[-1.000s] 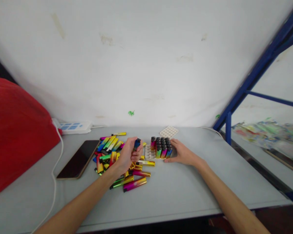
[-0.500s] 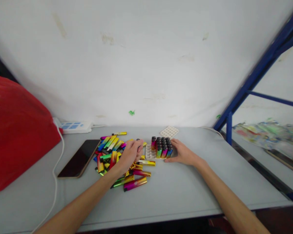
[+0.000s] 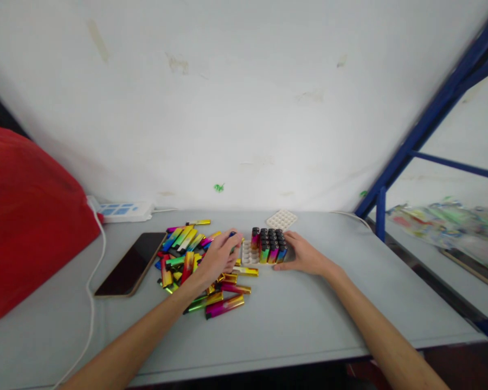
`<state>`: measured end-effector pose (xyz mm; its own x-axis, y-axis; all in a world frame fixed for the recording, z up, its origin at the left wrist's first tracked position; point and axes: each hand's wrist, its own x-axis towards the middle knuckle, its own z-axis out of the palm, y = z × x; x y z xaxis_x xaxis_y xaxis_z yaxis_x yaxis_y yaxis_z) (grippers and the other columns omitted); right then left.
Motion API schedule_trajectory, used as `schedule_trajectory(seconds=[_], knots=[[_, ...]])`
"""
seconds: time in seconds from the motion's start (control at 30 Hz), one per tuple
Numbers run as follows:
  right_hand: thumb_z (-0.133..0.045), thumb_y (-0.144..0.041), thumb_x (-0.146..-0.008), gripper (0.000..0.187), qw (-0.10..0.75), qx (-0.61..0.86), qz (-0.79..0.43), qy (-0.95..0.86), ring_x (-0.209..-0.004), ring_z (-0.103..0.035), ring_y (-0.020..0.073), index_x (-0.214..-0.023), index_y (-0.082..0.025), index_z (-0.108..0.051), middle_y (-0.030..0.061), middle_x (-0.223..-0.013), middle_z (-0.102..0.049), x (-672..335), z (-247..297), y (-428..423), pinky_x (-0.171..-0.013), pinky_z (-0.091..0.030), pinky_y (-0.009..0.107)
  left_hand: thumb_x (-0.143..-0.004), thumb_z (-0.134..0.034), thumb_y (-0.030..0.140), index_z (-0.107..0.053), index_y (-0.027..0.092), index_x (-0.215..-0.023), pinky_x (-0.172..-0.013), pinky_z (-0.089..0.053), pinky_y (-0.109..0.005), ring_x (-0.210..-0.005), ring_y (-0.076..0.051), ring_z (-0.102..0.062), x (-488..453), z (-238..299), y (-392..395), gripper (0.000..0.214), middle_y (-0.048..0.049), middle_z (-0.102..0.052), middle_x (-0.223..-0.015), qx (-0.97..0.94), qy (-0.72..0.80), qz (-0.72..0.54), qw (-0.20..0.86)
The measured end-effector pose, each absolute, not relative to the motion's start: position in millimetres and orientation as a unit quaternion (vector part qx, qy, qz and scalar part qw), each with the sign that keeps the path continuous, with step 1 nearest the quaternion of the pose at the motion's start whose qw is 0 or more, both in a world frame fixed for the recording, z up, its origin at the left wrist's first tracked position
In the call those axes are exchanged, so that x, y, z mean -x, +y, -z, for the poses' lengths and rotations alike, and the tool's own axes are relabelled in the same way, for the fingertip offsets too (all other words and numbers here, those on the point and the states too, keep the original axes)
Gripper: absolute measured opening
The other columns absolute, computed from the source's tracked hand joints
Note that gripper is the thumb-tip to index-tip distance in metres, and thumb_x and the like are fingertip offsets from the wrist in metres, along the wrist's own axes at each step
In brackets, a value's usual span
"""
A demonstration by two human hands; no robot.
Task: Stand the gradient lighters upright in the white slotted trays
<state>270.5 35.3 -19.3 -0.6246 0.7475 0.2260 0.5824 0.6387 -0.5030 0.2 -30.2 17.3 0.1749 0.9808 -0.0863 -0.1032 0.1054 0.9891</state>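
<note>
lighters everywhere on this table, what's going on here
A person's left hand holds what looks like a lighter, mostly hidden, over the right side of a loose pile of lighters. The right hand is spread around the right end of a white tray, where upright lighters stand close together; the tray's left part is still partly unfilled. A phone lies left of the pile.

Rainbow-fade lighters [image 3: 224, 307] (magenta into gold, for one), white tray [image 3: 249, 254], red bag [image 3: 32, 227]
</note>
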Motion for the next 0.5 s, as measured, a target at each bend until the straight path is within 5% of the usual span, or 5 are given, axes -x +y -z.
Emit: schedule_trajectory(seconds=[0.27,0.5], knots=[[-0.084,-0.064,-0.068,0.073,0.215,0.373,-0.190,-0.882,-0.109,-0.055,0.0284,-0.118,-0.015,-0.061,0.0117,-0.118,-0.058,-271.6,21.0,36.0,-0.099,-0.048,0.043,-0.094,-0.048,0.053,-0.053,0.019,-0.096,-0.040,-0.027,-0.018,-0.048,-0.009,-0.037,4.8,-10.6,-22.0,0.034,0.0043,-0.048,-0.063,-0.534,0.390,-0.460,0.593],[-0.084,-0.063,-0.068,0.077,0.221,0.370,-0.194,-0.881,-0.111,-0.055,0.0292,-0.125,-0.016,-0.060,0.0118,-0.120,-0.059,-271.0,20.8,35.7,-0.100,-0.048,0.044,-0.084,-0.072,0.042,-0.062,0.017,-0.098,-0.066,-0.050,-0.024,-0.075,-0.015,-0.060,0.1,-17.9,-25.6,0.031,-0.0025,-0.063,-0.089,-0.606,0.440,-0.482,0.455]])
